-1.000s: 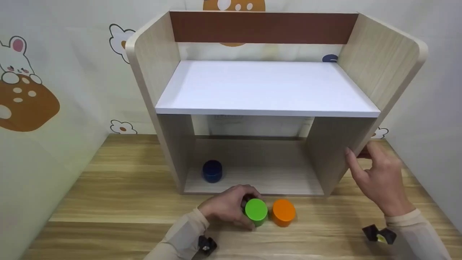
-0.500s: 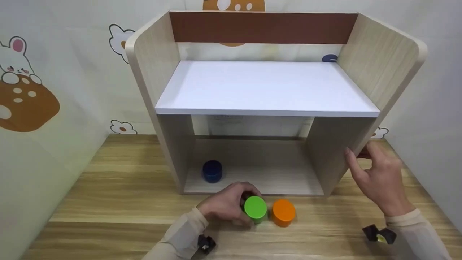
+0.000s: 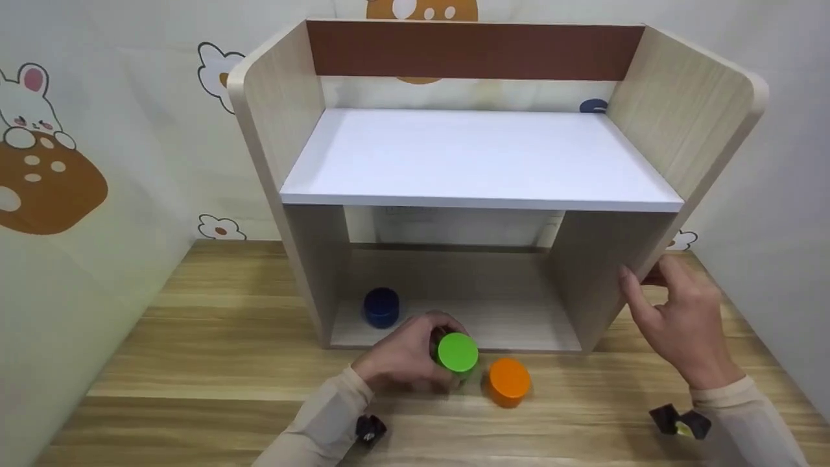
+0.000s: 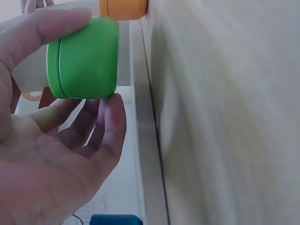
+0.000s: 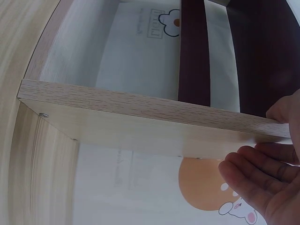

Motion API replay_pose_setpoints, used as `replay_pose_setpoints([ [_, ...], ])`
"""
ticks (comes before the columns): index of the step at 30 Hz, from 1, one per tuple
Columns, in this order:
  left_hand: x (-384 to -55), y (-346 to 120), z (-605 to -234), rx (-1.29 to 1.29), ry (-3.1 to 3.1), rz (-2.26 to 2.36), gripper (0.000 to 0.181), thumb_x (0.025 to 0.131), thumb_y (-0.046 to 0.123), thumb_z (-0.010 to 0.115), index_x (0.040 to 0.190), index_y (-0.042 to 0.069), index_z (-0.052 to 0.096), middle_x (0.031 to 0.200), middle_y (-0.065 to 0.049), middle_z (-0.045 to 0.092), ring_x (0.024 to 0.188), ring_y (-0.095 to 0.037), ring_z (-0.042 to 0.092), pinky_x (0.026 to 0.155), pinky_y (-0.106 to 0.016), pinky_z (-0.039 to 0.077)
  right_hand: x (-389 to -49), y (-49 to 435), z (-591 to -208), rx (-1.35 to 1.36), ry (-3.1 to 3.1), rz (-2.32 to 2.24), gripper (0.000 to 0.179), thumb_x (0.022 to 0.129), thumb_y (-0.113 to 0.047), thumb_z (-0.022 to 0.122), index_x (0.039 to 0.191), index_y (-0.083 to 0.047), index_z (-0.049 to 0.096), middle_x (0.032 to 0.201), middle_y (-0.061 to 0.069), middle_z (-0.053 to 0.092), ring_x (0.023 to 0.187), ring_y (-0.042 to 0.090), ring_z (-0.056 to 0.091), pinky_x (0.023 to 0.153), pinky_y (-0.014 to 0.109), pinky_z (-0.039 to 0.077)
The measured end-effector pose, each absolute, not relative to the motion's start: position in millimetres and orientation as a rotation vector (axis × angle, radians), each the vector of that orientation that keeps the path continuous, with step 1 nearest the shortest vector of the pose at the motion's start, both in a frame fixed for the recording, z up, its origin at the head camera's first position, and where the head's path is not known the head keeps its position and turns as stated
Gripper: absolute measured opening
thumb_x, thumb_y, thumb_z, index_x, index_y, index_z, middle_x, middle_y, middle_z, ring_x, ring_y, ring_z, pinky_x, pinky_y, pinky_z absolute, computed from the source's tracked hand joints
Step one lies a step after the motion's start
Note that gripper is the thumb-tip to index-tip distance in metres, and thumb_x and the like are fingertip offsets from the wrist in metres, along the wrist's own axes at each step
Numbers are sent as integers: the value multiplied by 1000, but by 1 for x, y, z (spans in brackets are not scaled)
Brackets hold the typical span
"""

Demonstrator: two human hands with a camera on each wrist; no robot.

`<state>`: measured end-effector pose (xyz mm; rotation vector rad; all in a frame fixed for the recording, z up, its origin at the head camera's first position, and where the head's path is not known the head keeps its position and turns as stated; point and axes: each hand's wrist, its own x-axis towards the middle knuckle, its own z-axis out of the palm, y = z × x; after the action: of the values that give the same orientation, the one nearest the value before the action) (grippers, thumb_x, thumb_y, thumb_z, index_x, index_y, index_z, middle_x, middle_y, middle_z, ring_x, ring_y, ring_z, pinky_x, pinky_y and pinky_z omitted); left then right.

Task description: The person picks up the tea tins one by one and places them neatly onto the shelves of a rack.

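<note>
My left hand (image 3: 412, 353) pinches a small green lidded jar (image 3: 458, 353) between thumb and fingers. In the left wrist view the jar (image 4: 89, 58) appears raised off the table, close to the shelf's lower front edge. A matching orange jar (image 3: 509, 381) stands on the table just right of it. Inside the lower compartment, toward the left, sits a dark blue jar (image 3: 381, 307). My right hand (image 3: 684, 318) holds the right side panel (image 3: 613, 259) of the wooden shelf. In the right wrist view the thumb lies on one face and the fingers (image 5: 258, 168) lie on the other.
The two-level shelf has a white upper board (image 3: 480, 155) and a brown back rail (image 3: 473, 50). Its base board (image 3: 467, 324) ends just behind the jars. Wood-grain table (image 3: 214, 363) surrounds it, and decorated walls (image 3: 130, 117) stand behind and at the sides.
My left hand has lifted the green jar and moved it forward, toward the shelf's front edge. The right hand, the orange jar and the blue jar have stayed in place.
</note>
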<state>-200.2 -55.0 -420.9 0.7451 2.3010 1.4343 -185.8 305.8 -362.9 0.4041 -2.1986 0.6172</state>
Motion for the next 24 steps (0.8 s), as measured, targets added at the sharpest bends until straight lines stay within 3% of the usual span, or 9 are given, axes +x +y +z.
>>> replay_pose_setpoints([
  [11,-211,-43,-416,627,2398,1509,60,69,4,90,125,3,69,115,-5,70,106,-24,62,103,-44,51,-186,306,-362,383,-2228,625,31,92,-6,76,119,9,67,101,23,74,83,44,76,85,-6,31],
  [20,-226,-35,-416,590,2523,1543,70,68,8,88,132,-4,63,123,-15,68,113,-32,63,107,-50,49,-187,307,-363,404,-2192,599,27,92,-6,74,112,10,67,97,25,74,79,43,76,85,-4,32],
  [24,-231,-33,-418,569,2523,1580,68,67,4,87,130,-2,65,123,-15,68,114,-32,63,109,-51,49,-186,306,-362,394,-2205,605,28,93,-7,73,114,10,67,98,25,75,80,44,76,85,-5,31],
])
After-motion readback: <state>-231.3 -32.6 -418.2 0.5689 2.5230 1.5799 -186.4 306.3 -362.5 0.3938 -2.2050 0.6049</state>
